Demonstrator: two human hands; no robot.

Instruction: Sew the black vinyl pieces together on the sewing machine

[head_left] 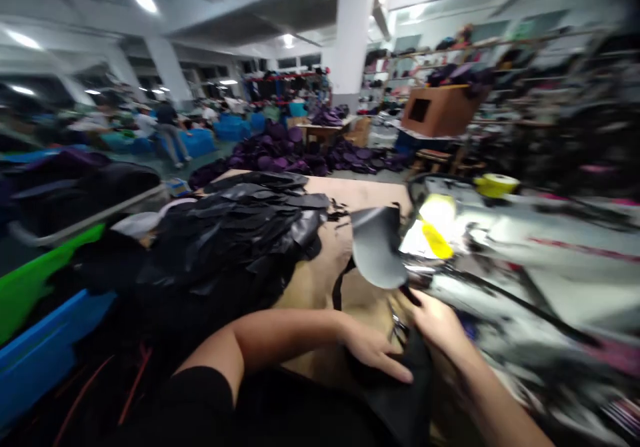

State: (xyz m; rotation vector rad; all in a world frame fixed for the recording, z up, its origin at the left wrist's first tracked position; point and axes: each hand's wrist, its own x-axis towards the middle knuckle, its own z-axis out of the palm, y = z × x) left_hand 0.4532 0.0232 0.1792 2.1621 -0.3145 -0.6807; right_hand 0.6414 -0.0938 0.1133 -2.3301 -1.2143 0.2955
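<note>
My left hand lies with its fingers stretched out on a black fabric piece at the front edge of the table. Close to the sewing machine, my right hand has its fingers closed on a narrow black strap. The strap runs up toward a curved panel, grey on the side facing me, which stands at the needle area. Between my hands is a pair of scissors, partly blurred. A loose black strip hangs down left of the panel.
A big heap of black cut pieces covers the table's left. The white sewing machine, with a lit lamp area and a yellow tape roll, fills the right. Purple bags are piled on the floor beyond. Blue bins and people are farther left.
</note>
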